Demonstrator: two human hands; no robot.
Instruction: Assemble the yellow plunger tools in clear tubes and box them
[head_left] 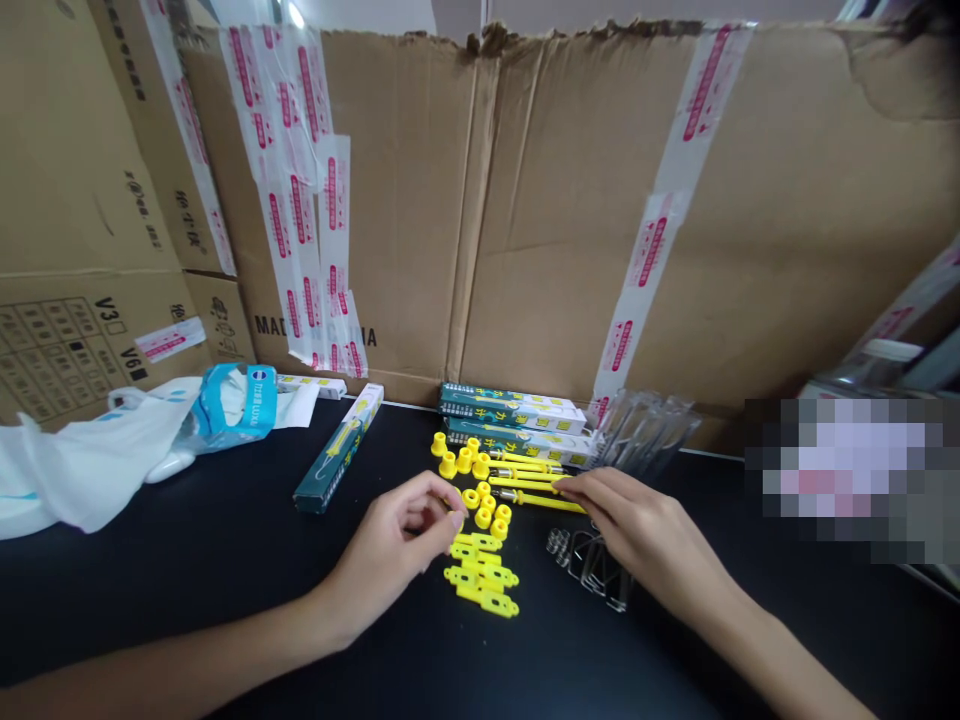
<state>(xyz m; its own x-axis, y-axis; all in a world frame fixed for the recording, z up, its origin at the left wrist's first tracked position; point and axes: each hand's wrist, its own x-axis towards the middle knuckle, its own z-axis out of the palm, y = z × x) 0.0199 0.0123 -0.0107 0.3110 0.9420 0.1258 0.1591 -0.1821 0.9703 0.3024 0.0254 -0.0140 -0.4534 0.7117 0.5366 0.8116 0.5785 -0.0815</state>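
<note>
My left hand (405, 525) is curled in a pinch beside the small yellow flanged caps (481, 465). Whatever may be between its thumb and finger is hidden. Just below its fingertips lie several flat yellow plastic pieces (484, 575), each with a slotted end. On the other side, my right hand (634, 515) has its fingertips pressed together on the right end of a thin yellow rod (521, 481). More yellow rods with metal parts (540, 500) lie next to it. Under the right hand are bent metal wire hooks (596, 570) and small coiled springs (557, 545).
Green-and-white boxes (517, 405) are stacked at the back, with another green box (341, 445) on the left. Clear plastic tubes (649, 430) lean behind my right hand. A blue tissue pack (236, 405) sits far left. Cardboard walls (405, 200) enclose the black table (360, 670).
</note>
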